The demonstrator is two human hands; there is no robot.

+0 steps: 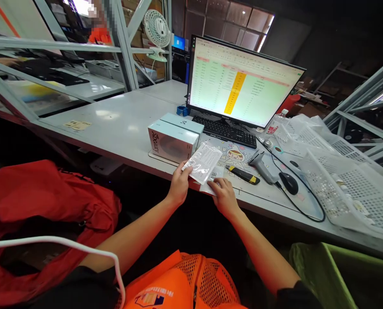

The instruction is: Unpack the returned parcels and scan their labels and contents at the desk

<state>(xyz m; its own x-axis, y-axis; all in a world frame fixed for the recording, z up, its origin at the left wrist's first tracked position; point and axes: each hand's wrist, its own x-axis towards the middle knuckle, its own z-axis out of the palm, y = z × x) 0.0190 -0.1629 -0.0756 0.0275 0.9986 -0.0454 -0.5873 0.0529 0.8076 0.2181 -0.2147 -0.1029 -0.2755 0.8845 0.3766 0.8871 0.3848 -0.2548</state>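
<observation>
My left hand (179,185) is closed on the lower left corner of a printed sheet in a clear plastic sleeve (204,161), which is tilted over the desk edge. Under its right side lies a smaller clear packet with print (214,177). My right hand (223,195) has its fingers curled on that packet, close to the desk edge. Two pale blue boxes (174,141) stand side by side just beyond my left hand. To the right of my right hand lies a yellow and black utility knife (243,174).
A barcode scanner (262,167), a black mouse (288,183) and its looping cable lie to the right. Behind are a keyboard (225,130) and a monitor (243,81). White perforated baskets (349,189) fill the right side. A blue tape roll (182,110) sits behind the boxes.
</observation>
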